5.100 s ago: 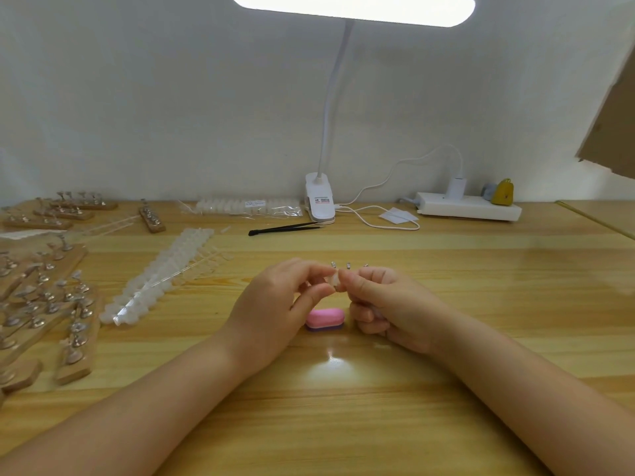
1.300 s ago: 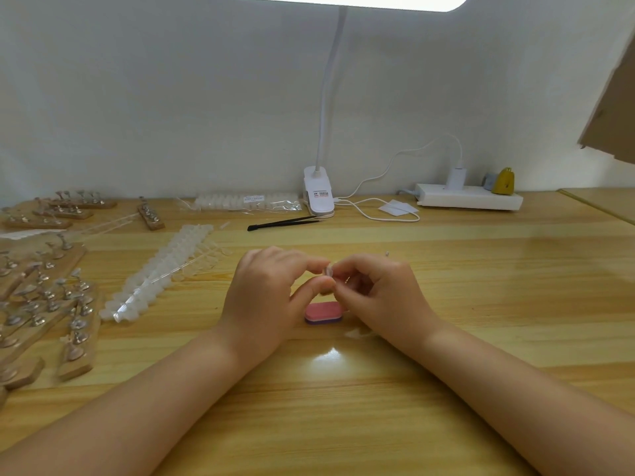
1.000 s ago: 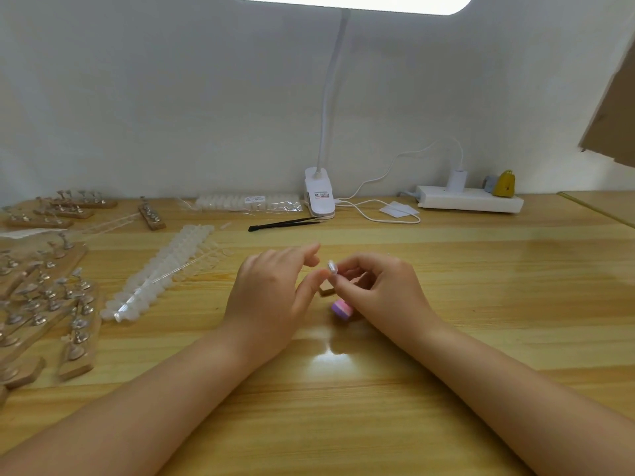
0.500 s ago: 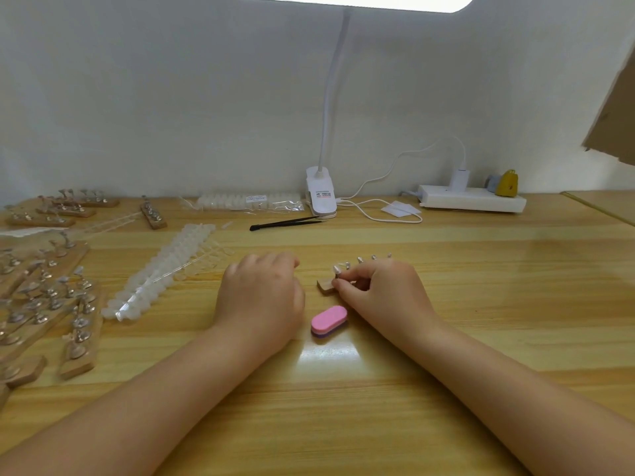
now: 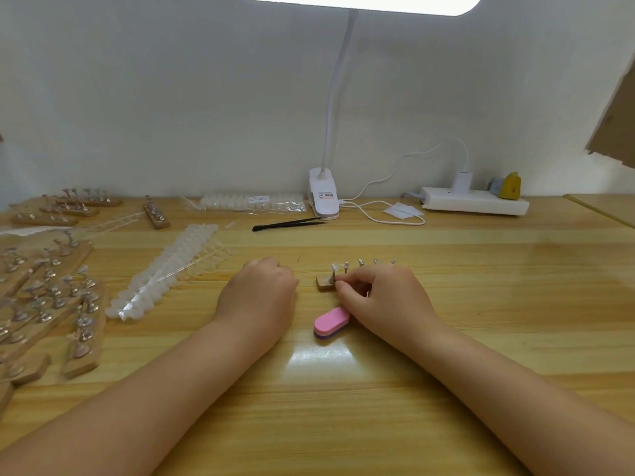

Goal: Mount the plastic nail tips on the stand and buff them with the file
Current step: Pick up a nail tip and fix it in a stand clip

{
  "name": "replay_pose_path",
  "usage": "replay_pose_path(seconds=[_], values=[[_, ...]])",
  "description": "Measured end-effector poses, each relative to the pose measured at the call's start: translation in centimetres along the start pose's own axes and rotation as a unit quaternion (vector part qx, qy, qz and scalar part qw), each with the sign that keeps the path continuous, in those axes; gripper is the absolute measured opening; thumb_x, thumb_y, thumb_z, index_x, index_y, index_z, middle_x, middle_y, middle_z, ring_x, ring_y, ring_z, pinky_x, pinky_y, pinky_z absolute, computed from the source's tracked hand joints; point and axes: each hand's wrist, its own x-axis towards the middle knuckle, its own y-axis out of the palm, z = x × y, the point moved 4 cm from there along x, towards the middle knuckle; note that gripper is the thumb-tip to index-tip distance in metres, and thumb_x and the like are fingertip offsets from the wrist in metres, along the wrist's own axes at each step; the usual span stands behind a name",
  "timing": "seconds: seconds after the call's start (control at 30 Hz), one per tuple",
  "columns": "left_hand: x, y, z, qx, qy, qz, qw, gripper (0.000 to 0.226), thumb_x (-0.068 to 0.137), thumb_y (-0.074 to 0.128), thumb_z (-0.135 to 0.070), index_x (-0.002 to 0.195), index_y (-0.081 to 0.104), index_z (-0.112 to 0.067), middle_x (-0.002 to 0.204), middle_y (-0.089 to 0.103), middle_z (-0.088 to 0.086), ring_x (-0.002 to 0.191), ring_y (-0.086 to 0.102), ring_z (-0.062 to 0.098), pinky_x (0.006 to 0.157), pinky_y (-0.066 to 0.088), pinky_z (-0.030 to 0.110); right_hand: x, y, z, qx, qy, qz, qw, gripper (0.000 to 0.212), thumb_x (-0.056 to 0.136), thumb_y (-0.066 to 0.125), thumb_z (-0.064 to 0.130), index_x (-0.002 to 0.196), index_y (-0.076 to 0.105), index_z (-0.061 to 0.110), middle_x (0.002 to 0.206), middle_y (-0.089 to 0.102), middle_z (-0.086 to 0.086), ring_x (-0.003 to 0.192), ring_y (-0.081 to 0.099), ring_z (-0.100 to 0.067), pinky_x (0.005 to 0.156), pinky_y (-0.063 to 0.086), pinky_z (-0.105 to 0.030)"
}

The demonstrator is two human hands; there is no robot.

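I have set the stand [image 5: 325, 282] back down; my right hand [image 5: 385, 300] pinches its peg, my left hand [image 5: 261, 293] rests curled, seemingly empty, so the file [image 5: 330, 321] comes next.

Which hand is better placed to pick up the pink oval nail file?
Right. The right hand lies against the pink oval nail file, pinching the wooden stand; the left hand rests farther away.
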Motion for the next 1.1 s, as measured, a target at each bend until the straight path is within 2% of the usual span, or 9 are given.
replay_pose_path(seconds=[0.1, 0.17, 0.3, 0.43, 0.6, 0.73, 0.83, 0.9, 1.1], values=[[0.1, -0.6, 0.5, -0.032, -0.001, -0.04, 0.999, 0.03, 0.103, 0.036, -0.028, 0.103, 0.062, -0.013, 0.102, 0.058, 0.003, 0.092, 0.056, 0.024, 0.073, 0.044, 0.033, -0.2, -0.5, 0.0, 0.092, -0.021, -0.047, 0.994, 0.036, 0.087, 0.061, 0.045, 0.064, 0.07, 0.019, 0.048, 0.05, 0.011, 0.05, 0.044, -0.005, 0.053, 0.035, -0.029], [0.1, -1.0, 0.9, -0.126, -0.008, -0.091, 0.988, 0.028, 0.102, 0.041, -0.027, 0.103, 0.065, -0.013, 0.098, 0.062, 0.002, 0.087, 0.057, 0.022, 0.073, 0.046, 0.033, -0.3, -0.9, 0.1, 0.131, -0.036, -0.055, 0.989, 0.044, 0.087, 0.06, 0.046, 0.056, 0.064, 0.015, 0.045, 0.043, 0.01, 0.047, 0.039, -0.006, 0.051, 0.031, -0.027], [-0.1, -1.7, 0.4, -0.394, -0.029, -0.118, 0.911, 0.021, 0.097, 0.051, -0.025, 0.092, 0.071, -0.022, 0.084, 0.068, -0.013, 0.079, 0.06, 0.0, 0.069, 0.046, 0.016, -0.5, -0.8, 0.3, 0.173, -0.048, -0.033, 0.983, 0.021, 0.084, 0.068, 0.042, 0.075, 0.075, 0.024, 0.05, 0.051, 0.011, 0.05, 0.044, -0.002, 0.053, 0.034, -0.018], [-0.7, -1.6, -0.8, -0.496, -0.023, -0.081, 0.864, 0.022, 0.097, 0.053, -0.024, 0.085, 0.071, -0.026, 0.083, 0.07, -0.018, 0.077, 0.061, -0.007, 0.068, 0.044, 0.009, -0.5, -0.5, 0.7, 0.186, -0.076, 0.0, 0.98, 0.015, 0.084, 0.072, 0.032, 0.091, 0.077, 0.02, 0.058, 0.06, 0.007, 0.053, 0.047, -0.002, 0.057, 0.035, -0.016], [-1.0, -1.5, -1.0, -0.511, -0.03, -0.079, 0.855, 0.019, 0.093, 0.056, -0.033, 0.089, 0.073, -0.027, 0.081, 0.071, -0.006, 0.069, 0.059, 0.007, 0.063, 0.045, 0.014, -0.5, -0.6, 0.7, 0.207, -0.072, -0.01, 0.976, 0.01, 0.088, 0.069, 0.016, 0.082, 0.076, 0.012, 0.054, 0.058, 0.013, 0.051, 0.048, -0.001, 0.055, 0.036, -0.012], [-1.2, -1.5, -1.3, -0.502, -0.025, -0.063, 0.862, 0.009, 0.089, 0.064, -0.031, 0.095, 0.068, -0.035, 0.084, 0.069, -0.014, 0.075, 0.06, 0.007, 0.064, 0.048, 0.017, -0.4, -0.9, 0.5, 0.236, -0.059, -0.012, 0.97, 0.012, 0.088, 0.068, 0.016, 0.079, 0.075, 0.012, 0.049, 0.054, 0.017, 0.049, 0.046, -0.001, 0.052, 0.034, -0.01], [-1.5, -2.1, -1.6, -0.405, 0.024, -0.12, 0.906, 0.01, 0.084, 0.07, -0.028, 0.094, 0.067, -0.03, 0.089, 0.066, -0.015, 0.078, 0.058, 0.005, 0.064, 0.043, 0.015, -0.6, -0.9, 0.8, 0.241, -0.068, -0.006, 0.968, 0.016, 0.087, 0.068, 0.014, 0.073, 0.074, 0.018, 0.047, 0.052, 0.018, 0.047, 0.044, -0.001, 0.051, 0.033, -0.01], [-1.8, -2.7, -1.8, -0.338, 0.065, -0.173, 0.923, 0.01, 0.084, 0.072, -0.023, 0.093, 0.07, -0.022, 0.091, 0.066, -0.011, 0.083, 0.059, 0.012, 0.07, 0.046, 0.025, -0.6, -0.9, 0.8, 0.243, -0.07, -0.005, 0.968, 0.022, 0.087, 0.069, 0.014, 0.068, 0.07, 0.024, 0.046, 0.05, 0.017, 0.046, 0.042, -0.002, 0.051, 0.032, -0.011], [-2.2, -3.4, -2.5, -0.25, 0.135, -0.257, 0.924, 0.009, 0.079, 0.076, -0.022, 0.081, 0.076, -0.013, 0.092, 0.069, 0.0, 0.087, 0.061, 0.027, 0.074, 0.05, 0.044, -0.6, -1.0, 0.7, 0.242, -0.073, -0.015, 0.968, 0.023, 0.087, 0.068, 0.014, 0.066, 0.07, 0.023, 0.045, 0.047, 0.016, 0.046, 0.039, -0.003, 0.051, 0.031, -0.013]])
